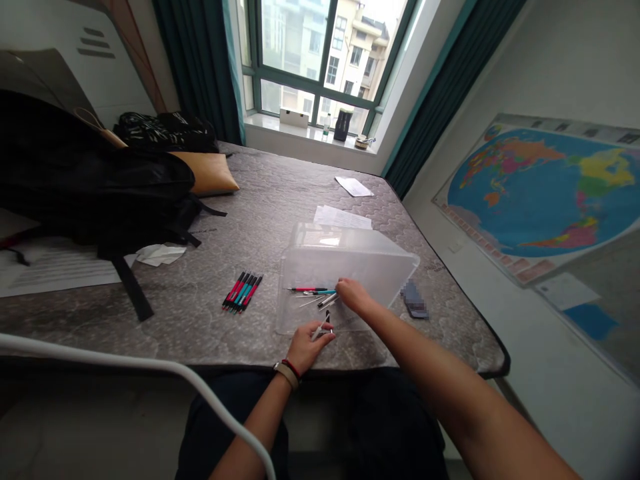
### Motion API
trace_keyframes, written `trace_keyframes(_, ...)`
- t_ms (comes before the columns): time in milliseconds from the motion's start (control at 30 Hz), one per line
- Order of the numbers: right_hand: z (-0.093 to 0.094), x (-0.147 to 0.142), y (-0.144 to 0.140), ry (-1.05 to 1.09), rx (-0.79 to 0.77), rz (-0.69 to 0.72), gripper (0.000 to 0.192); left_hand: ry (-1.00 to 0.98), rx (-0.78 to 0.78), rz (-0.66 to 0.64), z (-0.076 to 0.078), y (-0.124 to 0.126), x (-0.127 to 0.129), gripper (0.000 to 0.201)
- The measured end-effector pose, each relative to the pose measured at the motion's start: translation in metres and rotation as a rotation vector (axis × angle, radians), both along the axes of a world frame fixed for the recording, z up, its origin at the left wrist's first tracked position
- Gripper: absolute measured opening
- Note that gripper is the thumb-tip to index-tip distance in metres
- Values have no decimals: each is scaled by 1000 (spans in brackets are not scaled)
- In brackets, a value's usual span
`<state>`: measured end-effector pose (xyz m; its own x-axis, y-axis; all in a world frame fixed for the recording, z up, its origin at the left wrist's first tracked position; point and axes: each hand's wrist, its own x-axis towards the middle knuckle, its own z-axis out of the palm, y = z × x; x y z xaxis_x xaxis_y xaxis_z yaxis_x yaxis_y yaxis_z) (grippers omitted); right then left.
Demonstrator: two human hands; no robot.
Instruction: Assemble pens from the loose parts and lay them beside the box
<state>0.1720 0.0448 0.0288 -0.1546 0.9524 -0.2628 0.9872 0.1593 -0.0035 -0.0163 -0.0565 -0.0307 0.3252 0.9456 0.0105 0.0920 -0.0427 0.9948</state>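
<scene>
A clear plastic box (345, 263) lies on its side on the quilted mattress, its open side toward me. Inside it is a loose pile of pens, among them a red and black pen (306, 289) and a teal pen (325, 292). My right hand (351, 294) reaches into the box with its fingers closed at the teal pen's end; what they grip is hidden. At the box's front edge, my left hand (309, 342) pinches a white pen (319, 329) with a dark end. To the left, several red, teal and black pens (243, 292) lie side by side in a row.
A dark, blurred phone-like object (415, 299) lies right of the box. Papers (343, 217) rest behind it. A black backpack (90, 180) and a tan cushion (207, 172) occupy the left. A white curved tube (165, 367) crosses the lower left foreground.
</scene>
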Motion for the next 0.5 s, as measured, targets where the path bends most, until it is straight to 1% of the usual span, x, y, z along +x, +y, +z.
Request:
trace_keyframes(167,4,7,-1,-20,-28,76,28,24,49,-6,4,-2,1,27)
trace_keyframes(367,1,9,4,-48,-22,107,25,29,47,-2,3,-3,3,27)
trace_keyframes(500,-1,8,9,-23,-37,121,24,40,60,3,2,-3,4,27)
